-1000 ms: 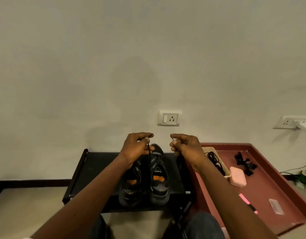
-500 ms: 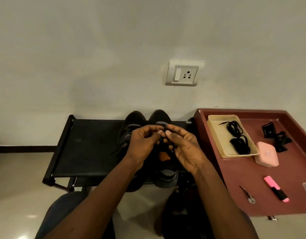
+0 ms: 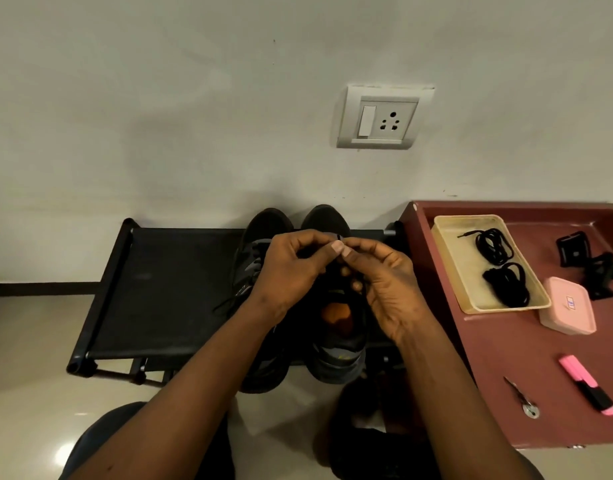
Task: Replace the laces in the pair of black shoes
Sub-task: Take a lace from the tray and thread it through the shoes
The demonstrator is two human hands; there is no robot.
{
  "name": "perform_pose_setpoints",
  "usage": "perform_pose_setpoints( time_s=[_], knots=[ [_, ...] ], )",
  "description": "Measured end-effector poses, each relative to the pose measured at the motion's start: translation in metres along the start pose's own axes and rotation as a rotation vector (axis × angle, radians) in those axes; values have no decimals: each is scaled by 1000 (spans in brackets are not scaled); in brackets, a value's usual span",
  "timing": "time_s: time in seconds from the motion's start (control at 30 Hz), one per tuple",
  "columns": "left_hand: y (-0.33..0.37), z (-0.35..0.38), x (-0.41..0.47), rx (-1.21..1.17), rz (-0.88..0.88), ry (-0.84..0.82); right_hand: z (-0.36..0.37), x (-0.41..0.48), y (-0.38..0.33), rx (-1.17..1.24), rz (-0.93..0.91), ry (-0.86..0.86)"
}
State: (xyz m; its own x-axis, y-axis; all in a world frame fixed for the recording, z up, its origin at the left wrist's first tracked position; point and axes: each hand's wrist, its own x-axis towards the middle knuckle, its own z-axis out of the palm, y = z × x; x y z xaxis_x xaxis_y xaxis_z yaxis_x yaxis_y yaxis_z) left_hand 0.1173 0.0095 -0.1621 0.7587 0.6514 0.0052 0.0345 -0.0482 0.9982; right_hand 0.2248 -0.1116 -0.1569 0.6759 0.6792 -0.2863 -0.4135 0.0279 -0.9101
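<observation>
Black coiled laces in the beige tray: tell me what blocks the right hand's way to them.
Nothing visible does. The right hand is over the black shoes; the black coiled laces lie uncovered in the open beige plastic tray on the red-brown table, with only the tray's low wall between.

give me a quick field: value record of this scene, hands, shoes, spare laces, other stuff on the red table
left hand: fingertips pinched, above the shoes
right hand: fingertips pinched, meeting the left hand
held item: dark lace, barely visible
black shoes: side by side on the black rack, toes to the wall
spare laces: two black bundles in the beige tray
red table: pink box, pink highlighter, black clips, small metal tool
</observation>
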Motion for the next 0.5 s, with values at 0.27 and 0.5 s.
perform_pose_setpoints(
  time_s=[0.27,0.5],
  knots=[
    [-2,5,6,-85,-78,185,5,0,-4,-102,-159,12],
    [-3,4,12,-244,-211,429,-1,-5,-16,-200,-232,-60]
  ],
)
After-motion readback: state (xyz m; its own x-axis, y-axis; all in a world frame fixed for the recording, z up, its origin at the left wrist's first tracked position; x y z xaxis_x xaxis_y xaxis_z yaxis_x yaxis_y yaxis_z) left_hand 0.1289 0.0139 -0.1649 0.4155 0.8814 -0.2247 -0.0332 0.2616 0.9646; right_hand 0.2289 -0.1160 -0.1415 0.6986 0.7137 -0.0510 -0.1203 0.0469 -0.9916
